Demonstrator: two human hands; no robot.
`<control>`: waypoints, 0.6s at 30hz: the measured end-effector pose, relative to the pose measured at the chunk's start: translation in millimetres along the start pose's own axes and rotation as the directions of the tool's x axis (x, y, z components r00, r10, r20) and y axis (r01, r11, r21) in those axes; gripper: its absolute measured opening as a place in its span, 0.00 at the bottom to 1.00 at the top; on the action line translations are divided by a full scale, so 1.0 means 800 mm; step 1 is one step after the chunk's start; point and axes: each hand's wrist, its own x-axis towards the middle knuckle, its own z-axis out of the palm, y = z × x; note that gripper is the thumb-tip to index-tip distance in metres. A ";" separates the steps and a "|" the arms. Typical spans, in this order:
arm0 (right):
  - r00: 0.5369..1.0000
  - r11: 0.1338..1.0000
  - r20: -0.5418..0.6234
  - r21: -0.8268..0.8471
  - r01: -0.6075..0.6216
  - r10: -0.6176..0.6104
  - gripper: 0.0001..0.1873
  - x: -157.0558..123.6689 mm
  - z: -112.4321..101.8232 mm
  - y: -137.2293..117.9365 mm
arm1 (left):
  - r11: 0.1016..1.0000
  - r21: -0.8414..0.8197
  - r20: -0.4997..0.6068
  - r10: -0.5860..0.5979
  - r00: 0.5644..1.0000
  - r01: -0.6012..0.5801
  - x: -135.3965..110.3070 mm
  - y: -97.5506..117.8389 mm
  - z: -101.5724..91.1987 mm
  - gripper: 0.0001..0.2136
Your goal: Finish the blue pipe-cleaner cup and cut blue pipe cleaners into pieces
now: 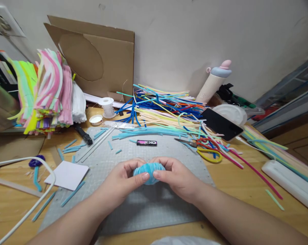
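Observation:
Both hands meet over the grey cutting mat [133, 204] at the middle of the desk. Between them is a small light-blue ball of coiled pipe cleaner [149, 170]. My left hand [123, 178] is closed on its left side, thumb pressed on the front. My right hand [174, 177] grips its right side the same way, fingers curled over the top. The back of the ball is hidden by the fingers.
A heap of coloured pipe cleaners [164, 112] lies behind the mat, with scissors [202, 148], a black marker [146, 143], a phone [221, 124] and a bottle [213, 83]. At left are stacked pipe cleaner bundles [45, 92], a thread spool [107, 106], white paper [67, 174] and cardboard [97, 56].

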 end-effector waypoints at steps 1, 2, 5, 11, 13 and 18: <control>1.000 1.000 0.001 -0.021 0.000 0.000 0.12 0.000 0.000 -0.001 | 1.000 0.007 0.002 -0.004 1.000 0.004 0.001 -0.001 0.000 0.11; 1.000 0.999 0.004 -0.042 0.001 -0.001 0.12 0.000 0.000 -0.001 | 1.000 0.011 0.005 -0.004 1.000 0.004 0.001 -0.001 0.001 0.10; 0.999 0.992 0.021 -0.119 0.046 -0.044 0.11 -0.001 0.001 -0.005 | 0.999 0.038 0.003 0.025 1.000 -0.025 0.002 -0.002 0.002 0.09; 0.974 0.985 -0.196 0.106 0.137 -0.115 0.16 -0.002 0.004 -0.010 | 0.712 0.613 -0.064 0.476 0.877 -0.342 -0.007 0.002 -0.003 0.01; 0.993 0.949 -0.115 0.314 0.026 0.011 0.16 -0.002 0.006 -0.012 | 0.457 0.803 0.041 0.598 0.800 -0.383 -0.011 0.004 -0.006 0.05; 0.988 0.805 0.069 0.574 -0.151 0.135 0.16 -0.003 0.010 -0.011 | 0.184 0.909 0.195 0.606 0.771 -0.374 -0.014 0.004 -0.006 0.13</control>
